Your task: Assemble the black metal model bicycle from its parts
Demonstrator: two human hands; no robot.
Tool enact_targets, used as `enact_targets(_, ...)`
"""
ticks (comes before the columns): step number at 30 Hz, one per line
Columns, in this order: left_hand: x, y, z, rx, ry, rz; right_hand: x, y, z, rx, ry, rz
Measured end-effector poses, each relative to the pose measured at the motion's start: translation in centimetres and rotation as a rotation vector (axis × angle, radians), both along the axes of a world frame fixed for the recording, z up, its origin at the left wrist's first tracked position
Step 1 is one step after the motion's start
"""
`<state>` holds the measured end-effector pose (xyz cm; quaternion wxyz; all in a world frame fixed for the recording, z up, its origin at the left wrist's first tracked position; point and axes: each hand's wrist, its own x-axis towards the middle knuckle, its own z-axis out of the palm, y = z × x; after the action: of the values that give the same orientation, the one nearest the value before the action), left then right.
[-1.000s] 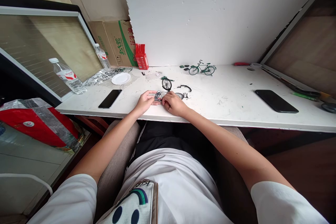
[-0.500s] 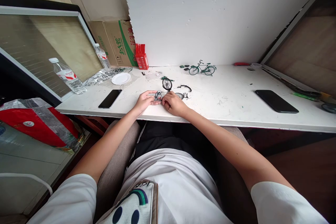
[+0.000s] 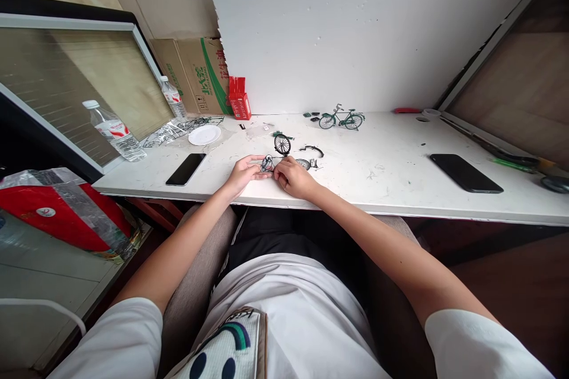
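Note:
Near the table's front edge, my left hand (image 3: 246, 173) is closed on a small dark bicycle part (image 3: 267, 163), its thumb and fingers on either side of it. My right hand (image 3: 292, 176) sits close beside it with its fingers curled to a pinch at the part's right side; whatever is between those fingertips is hidden. Just beyond the hands a black spoked model wheel (image 3: 282, 144) stands by a green piece (image 3: 277, 134). A second spoked wheel (image 3: 303, 163) lies partly covered by my right hand. A curved black mudguard-like piece (image 3: 313, 150) is behind it.
A green model bicycle (image 3: 341, 118) stands at the back of the white table (image 3: 373, 189). Phones lie to the left (image 3: 185, 169) and right (image 3: 466, 173). A white plate (image 3: 204, 135), water bottles (image 3: 116, 132), a red box (image 3: 239, 98) and a carton (image 3: 200, 74) are at the left.
The small part in my left hand has tilted slightly. Both hands stay almost in place; the whole view has shifted a little.

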<state>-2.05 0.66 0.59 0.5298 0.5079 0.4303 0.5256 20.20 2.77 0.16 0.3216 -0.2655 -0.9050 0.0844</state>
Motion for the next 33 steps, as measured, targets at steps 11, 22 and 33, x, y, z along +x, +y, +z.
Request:
enact_targets(11, 0.43, -0.24, 0.33, -0.003, -0.002, 0.017, 0.00, 0.06, -0.17, 0.003, 0.023, 0.015)
enact_targets(22, 0.53, -0.31, 0.28, -0.012, 0.021, 0.034, 0.07, 0.14, -0.29, 0.001, 0.021, 0.004)
enact_targets(33, 0.45, -0.03, 0.01, -0.012, 0.011, 0.041, 0.05, -0.05, -0.02, -0.021, 0.028, 0.003)
